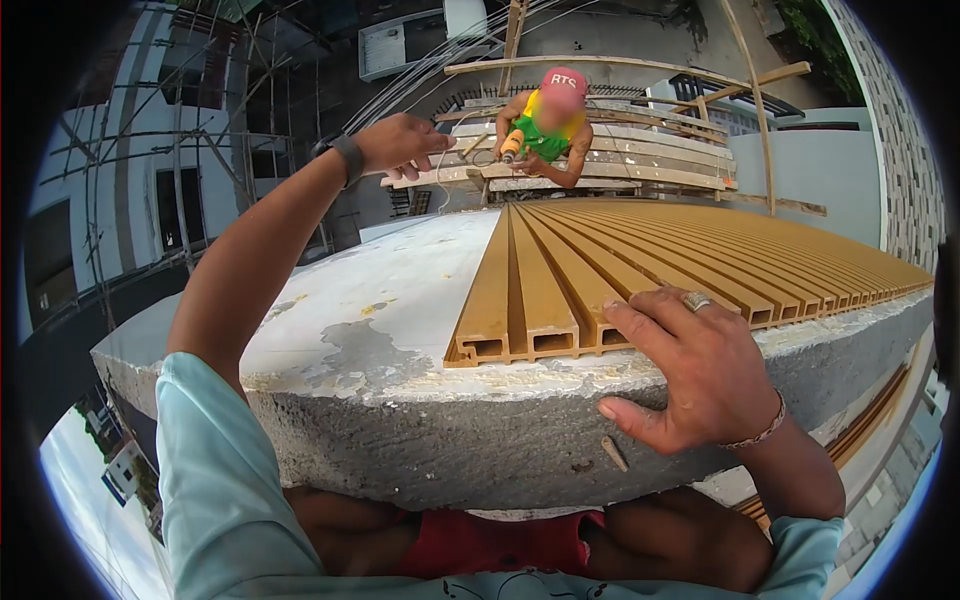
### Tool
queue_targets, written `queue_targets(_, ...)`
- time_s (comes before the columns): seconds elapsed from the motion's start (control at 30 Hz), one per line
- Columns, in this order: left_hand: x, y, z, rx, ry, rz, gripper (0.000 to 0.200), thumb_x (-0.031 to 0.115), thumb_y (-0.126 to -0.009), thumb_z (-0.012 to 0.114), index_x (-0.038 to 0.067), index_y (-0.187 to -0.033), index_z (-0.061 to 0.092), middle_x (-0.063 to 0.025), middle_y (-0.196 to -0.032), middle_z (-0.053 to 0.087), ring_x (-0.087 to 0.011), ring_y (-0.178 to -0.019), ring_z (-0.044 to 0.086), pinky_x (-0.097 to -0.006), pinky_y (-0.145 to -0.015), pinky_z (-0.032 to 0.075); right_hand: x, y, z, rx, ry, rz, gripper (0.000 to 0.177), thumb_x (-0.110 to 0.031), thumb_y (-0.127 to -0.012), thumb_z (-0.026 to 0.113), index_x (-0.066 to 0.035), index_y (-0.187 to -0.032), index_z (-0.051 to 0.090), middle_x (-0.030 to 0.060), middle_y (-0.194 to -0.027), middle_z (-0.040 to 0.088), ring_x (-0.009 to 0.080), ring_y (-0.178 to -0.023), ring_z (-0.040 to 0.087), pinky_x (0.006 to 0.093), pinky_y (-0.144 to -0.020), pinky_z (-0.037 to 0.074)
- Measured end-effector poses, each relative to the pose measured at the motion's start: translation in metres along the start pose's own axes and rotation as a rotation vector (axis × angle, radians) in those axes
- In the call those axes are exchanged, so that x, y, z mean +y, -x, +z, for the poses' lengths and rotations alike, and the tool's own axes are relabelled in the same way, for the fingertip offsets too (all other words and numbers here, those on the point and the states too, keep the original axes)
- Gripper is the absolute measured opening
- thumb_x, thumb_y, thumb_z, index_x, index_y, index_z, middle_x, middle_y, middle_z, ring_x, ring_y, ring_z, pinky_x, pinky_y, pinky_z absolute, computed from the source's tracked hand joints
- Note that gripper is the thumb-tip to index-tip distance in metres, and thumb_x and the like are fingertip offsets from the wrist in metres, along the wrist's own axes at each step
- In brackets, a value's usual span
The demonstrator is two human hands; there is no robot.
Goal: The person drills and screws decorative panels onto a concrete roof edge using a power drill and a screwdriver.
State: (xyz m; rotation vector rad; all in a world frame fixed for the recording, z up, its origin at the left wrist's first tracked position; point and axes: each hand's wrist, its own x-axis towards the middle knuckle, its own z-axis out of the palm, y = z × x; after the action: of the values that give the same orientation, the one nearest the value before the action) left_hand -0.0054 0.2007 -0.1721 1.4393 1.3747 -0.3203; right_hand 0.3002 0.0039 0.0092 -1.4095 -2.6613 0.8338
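My right hand [700, 375] lay flat on the near end of the orange ribbed boards [620, 255], fingers spread and gripping nothing. Its thumb hung over the rough edge of the concrete slab [400, 300] that carried them. My left hand [400, 143], a watch [349, 158] on its wrist, was raised above the slab, fingers loose and empty. Beyond the boards' far end a person [545, 140] crouched by stacked timber planks [640, 160], holding an orange drill [512, 148]. Their pink cap [564, 82] read "RTS". Scaffolding [200, 130] and building walls stood around, outdoors.
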Motion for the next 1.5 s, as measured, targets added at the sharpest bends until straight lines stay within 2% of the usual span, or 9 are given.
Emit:
queue_targets(0.23, -0.005, -0.079, 0.017, -0.004, -0.045, -0.003, 0.048, 0.046, -0.087, 0.058, 0.003, -0.108, 0.061, -0.0071, -0.074, 0.063, -0.0122, -0.059, 0.062, -0.0245, -0.045, 0.048, -0.002, -0.002, -0.004, -0.073, -0.001, 0.001, 0.062, -0.053, -0.075, 0.061, -0.004, -0.112, 0.059, 0.0137, -0.099, 0.057, 0.0289, -0.088, 0.06, 0.0376, -0.066, 0.048)
queue_targets(0.53, -0.023, -0.126, 0.039, 0.036, -0.259, -0.076, 0.044, 0.043, -0.085, 0.06, 0.005, -0.106, 0.063, -0.0103, -0.079, 0.066, -0.0192, -0.06, 0.065, -0.0315, -0.058, 0.054, -0.001, -0.005, -0.009, -0.144, -0.014, 0.007, 0.064, -0.057, -0.075, 0.059, -0.004, -0.112, 0.061, 0.0165, -0.101, 0.058, 0.0326, -0.093, 0.06, 0.0407, -0.07, 0.049)
queue_targets(0.6, -0.025, -0.125, 0.043, 0.152, -0.572, 0.081, 0.048, 0.045, -0.081, 0.061, 0.005, -0.107, 0.064, -0.0154, -0.09, 0.068, -0.0259, -0.073, 0.068, -0.0358, -0.073, 0.053, 0.0, -0.005, -0.009, -0.161, -0.013, 0.009, 0.067, -0.057, -0.073, 0.061, -0.003, -0.112, 0.06, 0.0156, -0.104, 0.058, 0.0311, -0.096, 0.058, 0.0395, -0.07, 0.047)
queue_targets(0.8, -0.018, -0.117, 0.045, 0.158, -0.558, 0.056, 0.05, 0.046, -0.079, 0.062, 0.006, -0.109, 0.065, -0.0196, -0.101, 0.066, -0.0319, -0.099, 0.062, -0.0387, -0.085, 0.047, 0.0, -0.005, -0.01, -0.159, -0.025, 0.012, 0.067, -0.058, -0.073, 0.061, -0.003, -0.111, 0.061, 0.0159, -0.105, 0.058, 0.0318, -0.096, 0.059, 0.0399, -0.072, 0.047)
queue_targets(1.1, -0.065, -0.1, 0.016, 0.237, -0.546, -0.003, 0.047, 0.046, -0.079, 0.062, 0.006, -0.104, 0.068, -0.0192, -0.1, 0.067, -0.0331, -0.097, 0.063, -0.0401, -0.086, 0.047, -0.004, -0.006, -0.008, -0.109, -0.027, 0.015, 0.062, -0.057, -0.078, 0.056, -0.006, -0.112, 0.061, 0.0167, -0.097, 0.058, 0.0324, -0.094, 0.06, 0.0417, -0.07, 0.049)
queue_targets(1.3, -0.072, -0.107, -0.007, 0.295, -0.302, -0.078, 0.061, 0.06, -0.081, 0.056, 0.005, -0.107, 0.066, -0.0144, -0.085, 0.066, -0.0217, -0.066, 0.064, -0.0341, -0.066, 0.053, -0.004, -0.007, -0.007, -0.112, -0.019, 0.018, 0.062, -0.057, -0.078, 0.056, -0.005, -0.111, 0.061, 0.0174, -0.098, 0.058, 0.0327, -0.093, 0.06, 0.0417, -0.071, 0.05)
queue_targets(1.37, -0.071, -0.119, -0.009, 0.419, -0.219, 0.001, 0.073, 0.064, -0.079, 0.055, 0.001, -0.114, 0.062, -0.019, -0.097, 0.066, -0.0272, -0.083, 0.066, -0.0351, -0.077, 0.051, -0.003, -0.007, -0.007, -0.115, -0.012, 0.011, 0.062, -0.058, -0.078, 0.056, -0.005, -0.111, 0.062, 0.0176, -0.097, 0.058, 0.0329, -0.093, 0.061, 0.0416, -0.07, 0.05)
queue_targets(1.4, -0.066, -0.12, -0.007, 0.526, -0.216, 0.05, 0.087, 0.072, -0.078, 0.047, -0.005, -0.117, 0.058, -0.0242, -0.116, 0.059, -0.0342, -0.112, 0.056, -0.0395, -0.094, 0.043, -0.002, -0.008, -0.008, -0.118, -0.012, 0.011, 0.062, -0.058, -0.078, 0.056, -0.005, -0.111, 0.062, 0.0176, -0.097, 0.058, 0.0329, -0.093, 0.061, 0.0416, -0.07, 0.05)
queue_targets(1.5, -0.046, -0.133, -0.017, 0.546, -0.113, 0.079, 0.09, 0.073, -0.076, 0.048, -0.004, -0.121, 0.055, -0.0234, -0.119, 0.058, -0.0344, -0.114, 0.055, -0.0395, -0.097, 0.042, -0.002, -0.008, -0.009, -0.14, -0.027, 0.017, 0.062, -0.058, -0.078, 0.055, -0.006, -0.111, 0.062, 0.0176, -0.097, 0.058, 0.0332, -0.093, 0.06, 0.0417, -0.07, 0.05)
